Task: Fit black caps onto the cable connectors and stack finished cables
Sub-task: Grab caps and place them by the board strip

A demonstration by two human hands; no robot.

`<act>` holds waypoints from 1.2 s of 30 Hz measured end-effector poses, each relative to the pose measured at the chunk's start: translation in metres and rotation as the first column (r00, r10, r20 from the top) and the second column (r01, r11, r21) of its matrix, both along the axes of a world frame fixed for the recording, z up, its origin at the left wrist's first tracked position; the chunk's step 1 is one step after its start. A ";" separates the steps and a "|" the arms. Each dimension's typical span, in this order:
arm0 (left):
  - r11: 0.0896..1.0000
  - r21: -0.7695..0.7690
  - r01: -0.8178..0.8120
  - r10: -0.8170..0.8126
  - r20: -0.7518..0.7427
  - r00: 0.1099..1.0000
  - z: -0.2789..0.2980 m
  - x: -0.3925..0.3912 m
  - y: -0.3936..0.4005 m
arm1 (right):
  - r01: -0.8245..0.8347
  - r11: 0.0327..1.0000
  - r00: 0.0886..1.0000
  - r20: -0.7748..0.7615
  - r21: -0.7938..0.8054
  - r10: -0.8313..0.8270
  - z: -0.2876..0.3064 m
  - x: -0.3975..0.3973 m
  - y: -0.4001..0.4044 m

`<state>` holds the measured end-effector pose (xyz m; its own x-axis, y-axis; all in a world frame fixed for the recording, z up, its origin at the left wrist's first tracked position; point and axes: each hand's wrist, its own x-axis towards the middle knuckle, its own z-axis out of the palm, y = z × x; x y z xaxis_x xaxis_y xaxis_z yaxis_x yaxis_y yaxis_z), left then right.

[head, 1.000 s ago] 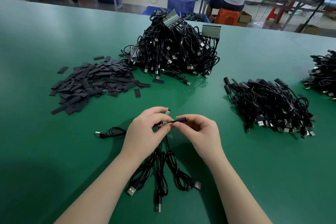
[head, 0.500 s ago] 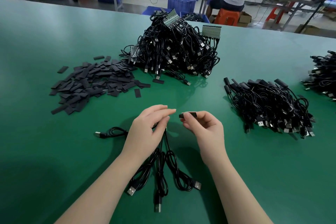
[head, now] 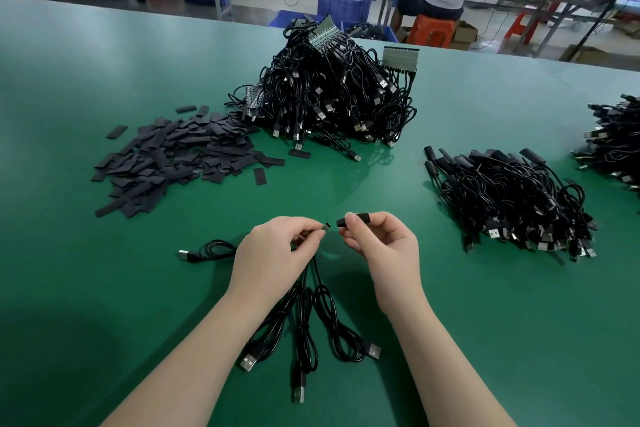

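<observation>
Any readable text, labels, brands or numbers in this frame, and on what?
None can be read.
The black caps, the cable pile and the capped cables show no print.
The blue crates and cardboard boxes in the background are too far and blurred to show any.

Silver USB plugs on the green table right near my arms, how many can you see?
4: one left of the left hand, one under the left forearm, one between the forearms, one beside the right forearm. More may be hidden under the hands.
</observation>
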<state>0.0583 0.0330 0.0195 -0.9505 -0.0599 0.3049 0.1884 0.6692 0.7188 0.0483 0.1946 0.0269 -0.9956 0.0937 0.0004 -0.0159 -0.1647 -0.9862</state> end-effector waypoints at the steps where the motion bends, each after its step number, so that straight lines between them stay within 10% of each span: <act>1: 1.000 0.015 0.003 -0.003 -0.007 1.000 0.000 0.000 0.000 | 0.001 1.000 1.000 0.001 0.005 -0.001 0.000 0.000 0.000; 36: 0.948 0.304 0.094 -0.085 -0.040 0.996 0.001 -0.001 -0.001 | 0.053 0.988 0.991 -0.128 0.148 -0.034 -0.003 0.002 -0.003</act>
<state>0.0577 0.0321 0.0208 -0.9482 -0.0691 0.3102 0.2589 0.3979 0.8801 0.0506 0.1911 0.0235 -0.9817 0.1268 0.1420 -0.1446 -0.0111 -0.9894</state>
